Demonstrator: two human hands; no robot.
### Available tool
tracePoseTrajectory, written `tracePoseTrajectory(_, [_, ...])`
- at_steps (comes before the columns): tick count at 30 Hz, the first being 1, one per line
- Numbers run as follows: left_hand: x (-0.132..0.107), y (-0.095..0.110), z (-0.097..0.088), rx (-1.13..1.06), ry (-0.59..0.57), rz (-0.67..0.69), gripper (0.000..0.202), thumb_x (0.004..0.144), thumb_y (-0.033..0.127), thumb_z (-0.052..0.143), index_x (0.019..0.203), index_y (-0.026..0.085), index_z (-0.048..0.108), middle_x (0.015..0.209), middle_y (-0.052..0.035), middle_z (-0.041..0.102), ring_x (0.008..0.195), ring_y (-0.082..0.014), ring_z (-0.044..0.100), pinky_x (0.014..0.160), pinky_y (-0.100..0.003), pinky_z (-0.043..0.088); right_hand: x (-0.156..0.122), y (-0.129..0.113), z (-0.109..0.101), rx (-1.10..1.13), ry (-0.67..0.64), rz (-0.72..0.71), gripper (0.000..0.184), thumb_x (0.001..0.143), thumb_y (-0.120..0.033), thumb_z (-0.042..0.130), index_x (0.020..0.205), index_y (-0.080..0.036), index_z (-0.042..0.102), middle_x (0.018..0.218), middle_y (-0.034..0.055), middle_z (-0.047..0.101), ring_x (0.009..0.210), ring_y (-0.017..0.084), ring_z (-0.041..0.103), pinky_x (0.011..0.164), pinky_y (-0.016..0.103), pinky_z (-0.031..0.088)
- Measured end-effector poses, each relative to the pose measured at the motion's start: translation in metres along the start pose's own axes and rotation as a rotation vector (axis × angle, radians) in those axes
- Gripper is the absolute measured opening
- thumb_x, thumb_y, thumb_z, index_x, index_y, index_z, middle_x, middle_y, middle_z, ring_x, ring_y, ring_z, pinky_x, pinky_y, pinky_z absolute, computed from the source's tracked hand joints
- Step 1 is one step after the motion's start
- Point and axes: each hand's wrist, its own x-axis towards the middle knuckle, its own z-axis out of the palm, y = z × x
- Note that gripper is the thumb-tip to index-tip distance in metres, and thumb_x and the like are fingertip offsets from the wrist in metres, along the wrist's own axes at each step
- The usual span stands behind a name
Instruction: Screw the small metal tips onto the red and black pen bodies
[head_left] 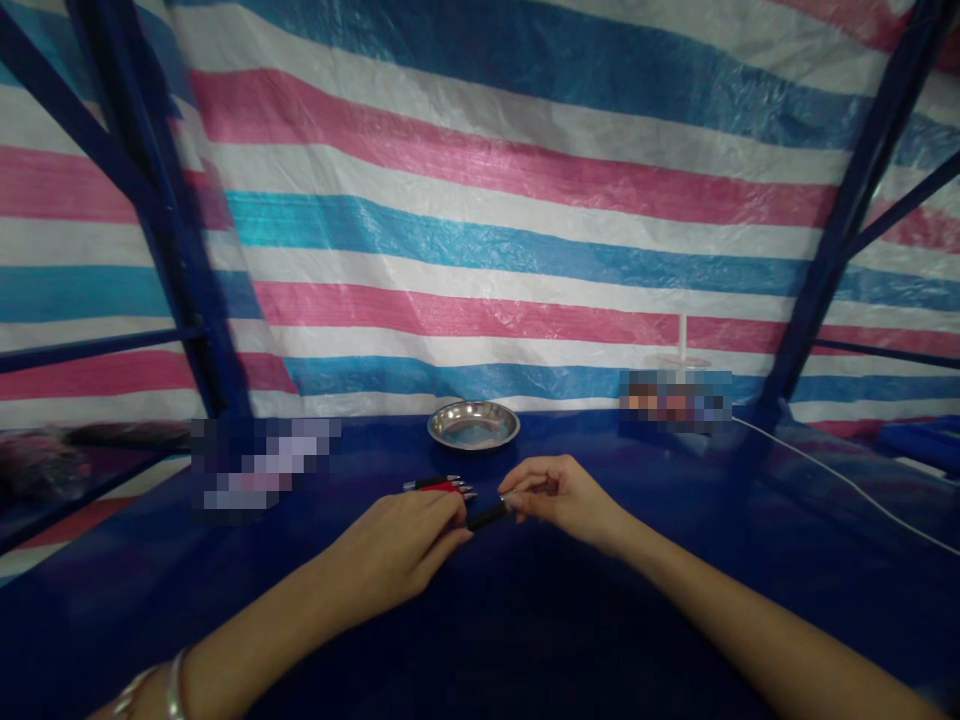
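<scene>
Between my two hands a black pen [487,517] is held just above the blue table. My left hand [421,530] is closed on its left end, thumb and fingers pinching it. At the other end, my right hand [559,497] pinches the pen's silvery tip, its fingers curled. Just behind my left hand lie several pens [444,483], black and red with silvery tips, close together; my hand partly hides them. Farther back, a round shiny metal dish [473,427] rests near the table's rear edge, apart from both hands.
The blue table [637,640] reaches back to a striped plastic sheet [525,180]. Blue metal posts stand left and right. A blurred-out packet [274,465] lies at the left, and a blurred-out cup with a straw [682,340] stands back right. A white cable [840,475] crosses the right side.
</scene>
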Motion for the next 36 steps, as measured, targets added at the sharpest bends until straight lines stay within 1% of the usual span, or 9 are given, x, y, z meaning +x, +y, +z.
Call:
tracePoseTrajectory(3, [0.0007, 0.0003, -0.0018, 0.011, -0.004, -0.008, 0.023, 0.084, 0.034, 0.034, 0.082, 0.019, 0.051, 0.082, -0.0006, 0.058, 0.070, -0.0109, 0.052, 0.060, -0.021, 0.033, -0.0009, -0.0031, -0.0016, 0.011, 0.015, -0.002, 0.022, 0.064, -0.027, 0.063, 0.077, -0.011, 0.056, 0.065, 0.0003, 0.059, 0.054, 0.006, 0.053, 0.051, 0.018, 0.039])
tracePoseTrajectory(7, [0.0018, 0.0015, -0.0041, 0.022, -0.024, -0.027, 0.022, 0.084, 0.033, 0.034, 0.083, 0.019, 0.051, 0.083, -0.0004, 0.058, 0.070, -0.0112, 0.052, 0.059, -0.021, 0.032, -0.0011, -0.0049, -0.0034, -0.005, 0.030, -0.001, 0.018, 0.067, -0.023, 0.061, 0.078, -0.010, 0.056, 0.066, 0.0011, 0.060, 0.053, 0.005, 0.052, 0.051, 0.017, 0.039])
tracePoseTrajectory(11, [0.0024, 0.0007, -0.0029, 0.038, -0.005, -0.030, 0.022, 0.084, 0.033, 0.033, 0.084, 0.020, 0.050, 0.084, -0.0001, 0.058, 0.072, -0.0122, 0.053, 0.061, -0.022, 0.032, -0.0008, -0.0065, -0.0037, -0.023, 0.060, -0.002, 0.017, 0.068, -0.021, 0.058, 0.080, -0.009, 0.055, 0.066, 0.0019, 0.060, 0.053, 0.005, 0.052, 0.051, 0.017, 0.039])
tracePoseTrajectory(17, [0.0008, 0.0000, 0.0005, 0.030, 0.006, -0.017, 0.021, 0.084, 0.033, 0.034, 0.081, 0.020, 0.050, 0.080, 0.0009, 0.058, 0.068, -0.0109, 0.052, 0.058, -0.021, 0.031, -0.0009, -0.0038, -0.0026, -0.004, -0.008, -0.019, 0.020, 0.068, -0.026, 0.060, 0.079, -0.010, 0.055, 0.066, 0.0020, 0.061, 0.052, 0.006, 0.052, 0.051, 0.018, 0.040])
tracePoseTrajectory(22, [-0.0001, 0.0000, 0.0015, 0.046, 0.030, 0.003, 0.022, 0.084, 0.031, 0.034, 0.081, 0.019, 0.051, 0.079, 0.0003, 0.057, 0.067, -0.0104, 0.052, 0.057, -0.020, 0.030, 0.0007, -0.0006, -0.0032, -0.019, -0.005, -0.006, 0.022, 0.066, -0.027, 0.062, 0.078, -0.010, 0.055, 0.064, 0.0018, 0.060, 0.050, 0.006, 0.052, 0.049, 0.018, 0.040])
tracePoseTrajectory(27, [0.0002, 0.0004, 0.0010, 0.054, 0.043, -0.006, 0.021, 0.084, 0.031, 0.034, 0.081, 0.019, 0.051, 0.079, 0.0007, 0.057, 0.065, -0.0100, 0.052, 0.057, -0.021, 0.030, -0.0001, -0.0023, -0.0029, 0.003, -0.013, 0.021, 0.021, 0.065, -0.025, 0.062, 0.078, -0.010, 0.055, 0.065, 0.0021, 0.061, 0.052, 0.006, 0.053, 0.051, 0.018, 0.041])
tracePoseTrajectory(32, [0.0005, 0.0010, 0.0013, 0.028, 0.043, -0.001, 0.020, 0.084, 0.031, 0.036, 0.080, 0.019, 0.051, 0.078, 0.0017, 0.057, 0.064, -0.0090, 0.051, 0.056, -0.020, 0.029, 0.0001, -0.0008, -0.0021, 0.030, -0.023, 0.011, 0.021, 0.062, -0.023, 0.064, 0.077, -0.010, 0.055, 0.064, 0.0017, 0.061, 0.053, 0.007, 0.054, 0.054, 0.020, 0.043])
tracePoseTrajectory(36, [0.0004, 0.0010, 0.0017, 0.021, 0.040, 0.004, 0.019, 0.084, 0.031, 0.036, 0.081, 0.020, 0.051, 0.078, 0.0021, 0.057, 0.064, -0.0089, 0.051, 0.056, -0.020, 0.029, 0.0010, 0.0013, -0.0016, 0.034, -0.003, 0.020, 0.021, 0.059, -0.020, 0.065, 0.075, -0.011, 0.055, 0.062, 0.0010, 0.060, 0.053, 0.008, 0.055, 0.054, 0.020, 0.043])
